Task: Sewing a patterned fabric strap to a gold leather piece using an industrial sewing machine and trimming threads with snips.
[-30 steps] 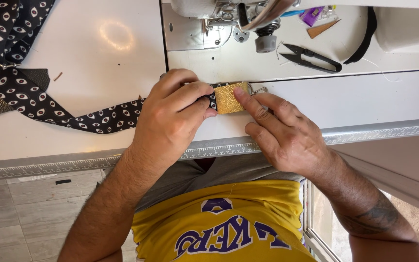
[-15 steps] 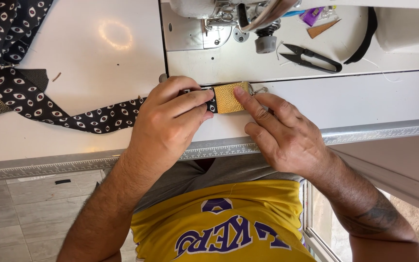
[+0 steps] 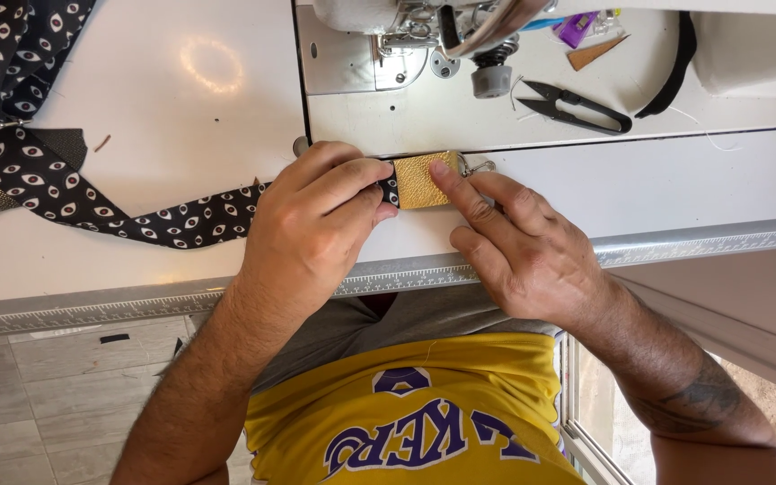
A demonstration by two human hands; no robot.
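i see my left hand (image 3: 312,224) pinching the patterned strap (image 3: 136,211) flat where it meets the gold patch (image 3: 419,180), right hand (image 3: 523,242) open, one fingertip pressing the patch, all just in front of the sewing machine (image 3: 406,36). i judge it's alignment; next needs sliding it squarely toward the needle. snips (image 3: 577,103) lie right of the machine.
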